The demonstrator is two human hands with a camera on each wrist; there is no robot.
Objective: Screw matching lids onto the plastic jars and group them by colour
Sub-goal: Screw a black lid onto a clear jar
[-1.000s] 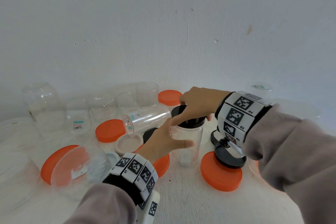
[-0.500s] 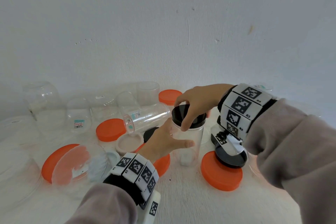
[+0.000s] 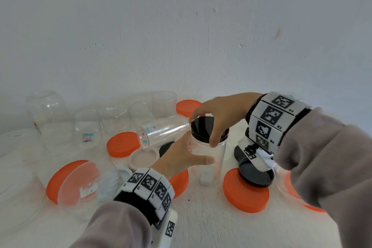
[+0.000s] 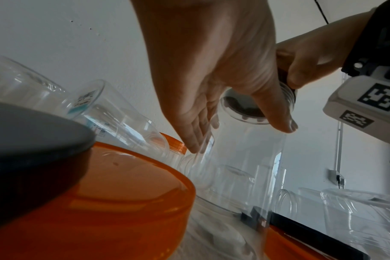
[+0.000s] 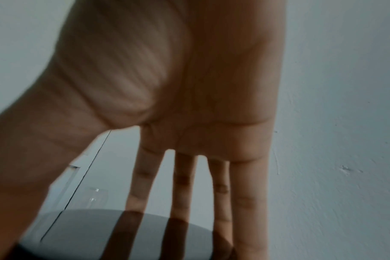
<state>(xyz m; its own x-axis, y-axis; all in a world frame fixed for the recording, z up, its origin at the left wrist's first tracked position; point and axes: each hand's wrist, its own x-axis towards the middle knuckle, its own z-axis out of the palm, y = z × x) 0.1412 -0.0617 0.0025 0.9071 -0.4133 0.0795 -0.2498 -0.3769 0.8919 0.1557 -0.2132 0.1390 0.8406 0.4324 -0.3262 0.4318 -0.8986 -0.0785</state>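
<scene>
A tall clear jar [image 3: 209, 159] stands upright at the table's centre with a black lid [image 3: 203, 127] on its mouth. My right hand [image 3: 213, 119] grips that lid from above, thumb on the near rim and fingers over the far rim. My left hand [image 3: 187, 155] holds the jar's body, thumb across the front and fingers behind. In the left wrist view the left hand [image 4: 223, 105] lies against the jar [image 4: 245, 158], and the lid [image 4: 243, 109] shows through the plastic. The right wrist view shows the right hand [image 5: 189, 158] spread over the lid [image 5: 89, 234].
Orange lids [image 3: 245, 191] [image 3: 122, 144] [image 3: 188, 106] lie around the jar. A second black lid [image 3: 255, 175] sits under my right wrist. A clear jar [image 3: 161, 133] lies on its side beside a pink lid [image 3: 144, 159]. More clear jars [image 3: 87, 127] stand at the back left.
My right hand has turned on the black lid: its wrist lifted, the thumb came round to the near rim, and more of the lid's top shows. The left hand keeps its hold.
</scene>
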